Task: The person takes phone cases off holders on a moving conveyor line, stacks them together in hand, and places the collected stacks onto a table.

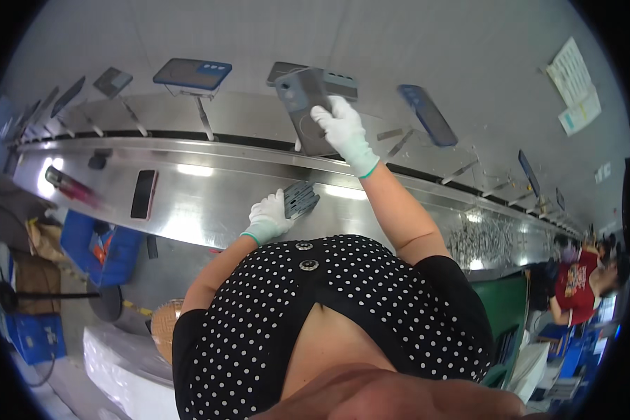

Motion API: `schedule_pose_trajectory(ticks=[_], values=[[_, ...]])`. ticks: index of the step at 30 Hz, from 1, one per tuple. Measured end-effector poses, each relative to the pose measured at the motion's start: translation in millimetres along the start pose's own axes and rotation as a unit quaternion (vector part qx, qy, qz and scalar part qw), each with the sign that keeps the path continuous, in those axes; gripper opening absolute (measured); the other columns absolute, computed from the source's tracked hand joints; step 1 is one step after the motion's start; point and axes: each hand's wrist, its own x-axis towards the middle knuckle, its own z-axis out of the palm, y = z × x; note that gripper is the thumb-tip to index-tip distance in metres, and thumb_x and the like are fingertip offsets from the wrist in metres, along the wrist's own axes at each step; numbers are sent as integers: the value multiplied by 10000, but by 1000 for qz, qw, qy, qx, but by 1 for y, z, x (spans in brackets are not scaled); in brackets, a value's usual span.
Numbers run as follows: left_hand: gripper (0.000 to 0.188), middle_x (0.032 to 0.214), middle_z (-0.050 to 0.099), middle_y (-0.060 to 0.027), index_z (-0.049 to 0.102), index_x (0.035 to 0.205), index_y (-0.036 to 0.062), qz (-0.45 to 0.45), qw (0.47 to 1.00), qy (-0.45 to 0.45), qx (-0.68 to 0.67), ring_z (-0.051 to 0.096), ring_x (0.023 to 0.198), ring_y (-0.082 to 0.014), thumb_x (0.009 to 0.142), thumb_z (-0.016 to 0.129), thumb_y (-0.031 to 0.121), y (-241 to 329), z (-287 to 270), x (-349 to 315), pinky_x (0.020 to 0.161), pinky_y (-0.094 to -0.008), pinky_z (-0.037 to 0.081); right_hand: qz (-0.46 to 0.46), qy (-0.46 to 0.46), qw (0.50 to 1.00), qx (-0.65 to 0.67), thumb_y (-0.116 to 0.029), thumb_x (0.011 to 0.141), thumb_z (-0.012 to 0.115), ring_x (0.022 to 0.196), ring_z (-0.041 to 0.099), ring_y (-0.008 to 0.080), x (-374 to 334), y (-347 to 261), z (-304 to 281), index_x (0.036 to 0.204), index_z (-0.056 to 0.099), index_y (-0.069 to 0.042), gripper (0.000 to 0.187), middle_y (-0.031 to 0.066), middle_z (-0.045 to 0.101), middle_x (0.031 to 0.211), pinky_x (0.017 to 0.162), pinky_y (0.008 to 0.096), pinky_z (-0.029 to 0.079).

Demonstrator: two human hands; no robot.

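My right hand (346, 133), in a white glove, is raised over the rail at the far side of the bench. Its thumb and fingers pinch a translucent grey phone case (302, 119) with camera cutouts at its top. Just behind this case, a second phone case (343, 87) partly shows at the rail. Lower down, over the metal bench, my gloved left hand (267, 213) is closed round a small stack of dark grey phone cases (302, 199). The fingers under the stack are hidden.
Along the metal rail (259, 151), several holders carry phone cases, among them a blue-rimmed one (189, 73) and a dark blue one (428, 115). A phone (143, 194) lies on the bench at left. A heap of metal pieces (479, 234) lies right. A person (577, 287) is far right.
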Motion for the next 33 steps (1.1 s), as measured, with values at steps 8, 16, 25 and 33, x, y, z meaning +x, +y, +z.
schedule_pose_trajectory(ticks=[8, 16, 25, 33], values=[[842, 1281, 565, -197, 372, 1371, 14, 15, 1000, 10, 15, 590, 1171, -323, 746, 720, 458, 2, 1, 15, 972, -419, 478, 135, 120, 775, 606, -192, 913, 653, 907, 642, 190, 1, 81, -76, 1105, 591, 71, 332, 106, 671, 1027, 862, 345, 519], [736, 1180, 630, -206, 472, 1294, 10, 23, 999, -9, -31, 621, 1118, -327, 721, 730, 392, -7, -1, 30, 956, -393, 495, -85, -59, 986, 131, -212, 813, 694, 1126, 609, 298, -59, 43, -135, 1387, 442, 34, 674, 212, 611, 1262, 974, 364, 469], [332, 1100, 648, -159, 540, 1186, -51, 64, 709, -269, -649, 678, 953, -243, 910, 610, 121, 107, 49, 33, 822, -368, 568, 172, -1, 861, 479, -151, 868, 618, 1444, 276, 289, -221, 161, -15, 1515, 201, 10, 787, 202, 255, 1563, 1176, 337, 244], [655, 1212, 574, -126, 391, 1332, 45, 118, 648, -517, -547, 617, 1073, -252, 873, 721, 378, 335, 119, -9, 886, -444, 543, 432, 133, 887, 93, -499, 915, 570, 1368, 397, 352, -380, 206, -160, 1486, 257, 51, 852, 284, 332, 1497, 1137, 355, 305]])
